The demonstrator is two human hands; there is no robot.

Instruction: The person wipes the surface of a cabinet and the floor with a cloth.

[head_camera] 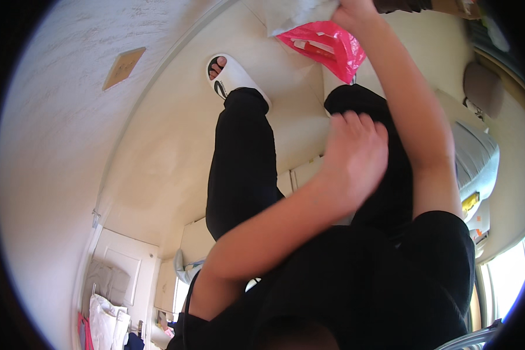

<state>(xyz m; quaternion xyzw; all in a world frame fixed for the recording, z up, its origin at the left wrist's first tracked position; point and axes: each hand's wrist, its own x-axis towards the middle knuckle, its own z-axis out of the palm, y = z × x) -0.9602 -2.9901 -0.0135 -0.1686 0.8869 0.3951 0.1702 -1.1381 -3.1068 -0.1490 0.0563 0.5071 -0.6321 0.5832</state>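
At the top edge of the view, my right hand [354, 15] is at the edge of a whitish plastic bag [302, 15] and appears to grip it; its fingers are partly cut off by the frame. Just below hangs or stands a bright pink plastic bag [350, 54], its mouth gaping, with a red and white item [317, 47] inside. My left hand [358, 151] is slightly blurred above my right leg, back of the hand towards me. Its fingers are bent and close together, and the palm is hidden.
My left foot wears a white slide sandal [240, 78] on the pale floor [166, 175]. A wall [61, 131] rises at left, near a white door [122, 262] with white clothing [107, 319] hanging. At right are a grey-brown seat-like object [483, 89] and a pale grey plastic-wrapped bundle [477, 157].
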